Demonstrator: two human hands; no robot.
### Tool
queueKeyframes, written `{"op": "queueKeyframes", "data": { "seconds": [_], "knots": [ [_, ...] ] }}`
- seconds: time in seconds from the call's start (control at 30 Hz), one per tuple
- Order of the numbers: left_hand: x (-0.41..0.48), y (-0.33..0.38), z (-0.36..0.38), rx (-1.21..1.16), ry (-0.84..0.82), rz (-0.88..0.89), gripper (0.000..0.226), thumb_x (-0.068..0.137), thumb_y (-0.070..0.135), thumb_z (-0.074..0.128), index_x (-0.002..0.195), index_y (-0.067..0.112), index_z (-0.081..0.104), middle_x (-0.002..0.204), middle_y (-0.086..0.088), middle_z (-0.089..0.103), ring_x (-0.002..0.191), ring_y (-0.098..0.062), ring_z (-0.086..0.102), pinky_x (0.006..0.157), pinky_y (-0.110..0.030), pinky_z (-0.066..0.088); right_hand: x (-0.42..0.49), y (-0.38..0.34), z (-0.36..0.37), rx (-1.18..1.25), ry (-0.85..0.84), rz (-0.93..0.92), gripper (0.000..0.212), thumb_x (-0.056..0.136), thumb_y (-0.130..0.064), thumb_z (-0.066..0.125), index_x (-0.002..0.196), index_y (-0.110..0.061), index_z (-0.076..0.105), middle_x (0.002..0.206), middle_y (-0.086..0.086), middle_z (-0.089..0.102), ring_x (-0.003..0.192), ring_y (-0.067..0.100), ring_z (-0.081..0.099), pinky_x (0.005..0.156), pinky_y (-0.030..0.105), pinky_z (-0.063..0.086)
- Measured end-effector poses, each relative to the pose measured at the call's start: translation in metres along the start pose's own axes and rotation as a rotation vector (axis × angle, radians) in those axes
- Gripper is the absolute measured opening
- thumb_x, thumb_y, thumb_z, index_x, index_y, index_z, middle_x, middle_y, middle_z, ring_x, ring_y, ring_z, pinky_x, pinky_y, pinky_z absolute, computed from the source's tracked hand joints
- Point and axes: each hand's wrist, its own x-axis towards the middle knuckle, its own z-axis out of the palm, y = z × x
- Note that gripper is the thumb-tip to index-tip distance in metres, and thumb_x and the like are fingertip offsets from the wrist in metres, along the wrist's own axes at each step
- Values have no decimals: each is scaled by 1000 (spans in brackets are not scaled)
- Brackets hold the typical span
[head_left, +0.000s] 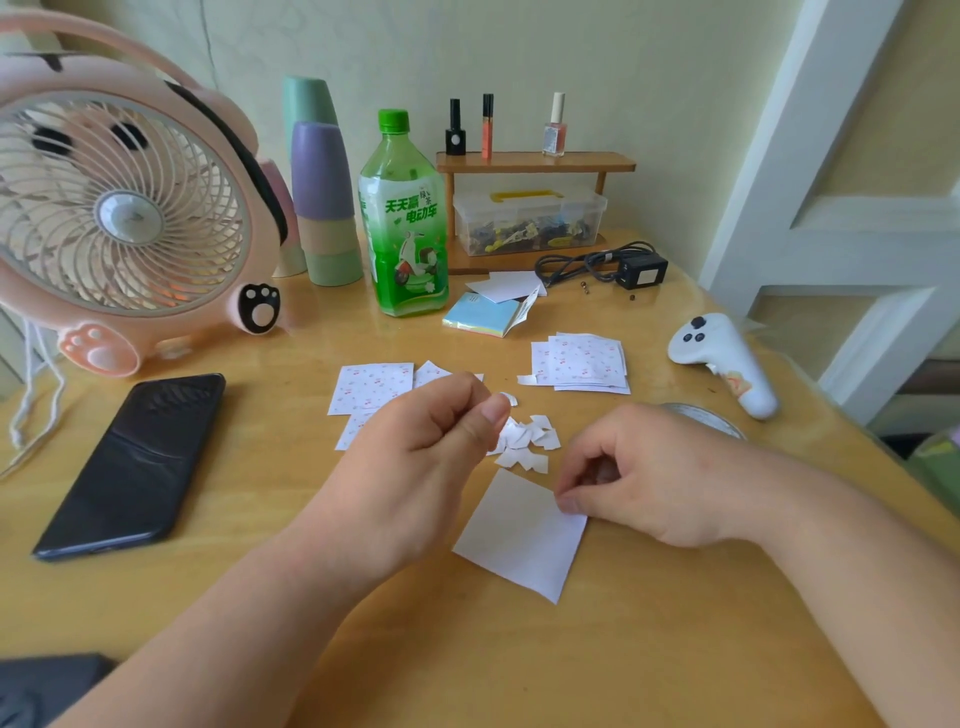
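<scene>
White paper (519, 538), edge seemingly in right grip (649, 480)

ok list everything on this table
table: 1, light wood, under everything
fan: 1, pink, far left
phone: 1, black, front left
stacked cups: several, pastel, left of bottle
green tea bottle: 1, green, centre
wooden rack: 1, brown, back
nail polish bottles: 3, black, orange, pink, on rack
plastic box: 1, clear, under rack
charger: 1, black, right of box
sticky note pad: 1, pastel, beside bottle
controller: 1, white, far right
patterned papers: several, white-pink, centre
torn scraps: pile, white, between hands
paper square: 1, white, front centre
left hand: pinches a scrap
right hand: pinches paper square's edge
</scene>
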Motion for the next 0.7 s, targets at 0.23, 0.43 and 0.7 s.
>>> {"op": "queueKeyframes", "data": {
  "seconds": [0.23,0.43,0.7],
  "knots": [
    [4,2,1,104,48,-146,64,94,57,53,61,7,32,54,0,26,47,-12,22,44,-22,21,1,1,-3,-15,25,-34,35,96,-50,60,74,-25,67,69,2,59,63,20,53,68,46,51],
    [9,-20,9,250,7,-148,11,102,34,54,91,34,52,67,18,57,58,-3,50,52,-17,36,-5,17,-36,48,424,137,23,96,-18,64,83,-36,71,72,-15,68,66,-3,60,59,14,42],
    [7,-12,10,278,41,-199,64,88,65,60,66,6,50,51,3,43,46,-12,36,47,-26,33,-10,25,-44,-20,203,332,31,87,-42,72,116,-40,61,83,-12,71,80,10,66,76,32,53]
  ]
}}
